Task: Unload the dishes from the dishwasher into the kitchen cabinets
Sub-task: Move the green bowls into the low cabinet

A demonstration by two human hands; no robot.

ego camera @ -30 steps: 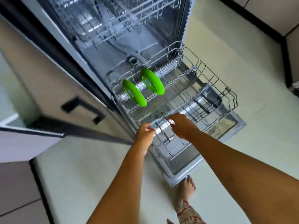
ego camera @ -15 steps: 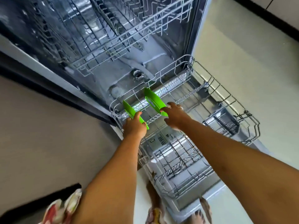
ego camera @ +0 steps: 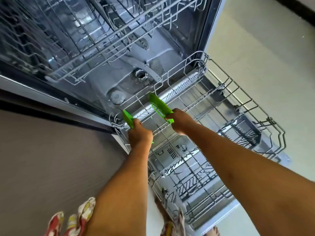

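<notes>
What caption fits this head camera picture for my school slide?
The left hand grips the left green plate, the right hand grips the right green plate, both in the pulled-out lower dishwasher rack.

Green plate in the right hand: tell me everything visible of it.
The plate is bright green, glossy, plastic-looking. It stands on edge, seen almost edge-on, among the tines at the rear of the pulled-out lower rack. The right hand grips its near rim. Whether it rests on the wires cannot be told.
</notes>
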